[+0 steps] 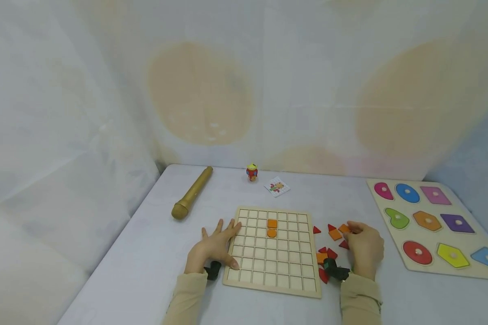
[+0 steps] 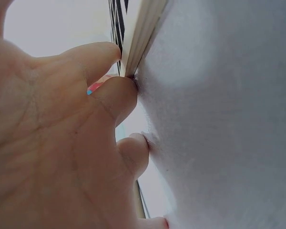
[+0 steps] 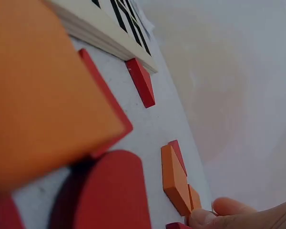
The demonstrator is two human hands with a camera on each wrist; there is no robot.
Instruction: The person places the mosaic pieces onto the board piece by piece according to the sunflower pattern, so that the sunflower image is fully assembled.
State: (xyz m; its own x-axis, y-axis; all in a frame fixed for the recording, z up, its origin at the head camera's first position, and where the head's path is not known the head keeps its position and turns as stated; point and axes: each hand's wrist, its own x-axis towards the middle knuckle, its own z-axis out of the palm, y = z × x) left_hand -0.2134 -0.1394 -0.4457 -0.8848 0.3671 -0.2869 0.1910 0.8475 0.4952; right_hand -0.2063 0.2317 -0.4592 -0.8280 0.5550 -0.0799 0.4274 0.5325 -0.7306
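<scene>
Right hand (image 1: 365, 249): fingers curled, grip closed on an orange tile (image 1: 344, 228) pinched at the fingertips (image 3: 203, 218). The tile lies on the counter (image 1: 146, 271), just right of the grid board (image 1: 270, 282), among loose red and orange tiles (image 1: 327, 253). In the right wrist view the fingertips meet the edge of the orange tile, with a red piece (image 3: 141, 82) lying near the board edge.

Left hand (image 1: 213, 246): fingers straight and spread, flat on the counter, grip open and holding nothing. The fingertips (image 2: 118, 90) touch the left edge of the grid board.

Grid board: two orange pieces (image 1: 272, 228) are seated one above the other in the upper middle cells.

Further out: a shape puzzle board (image 1: 431, 225) lies at the right side of the counter. A gold cylinder (image 1: 192, 192), a small figurine (image 1: 251, 172) and a pattern card (image 1: 277, 187) lie near the far edge.
</scene>
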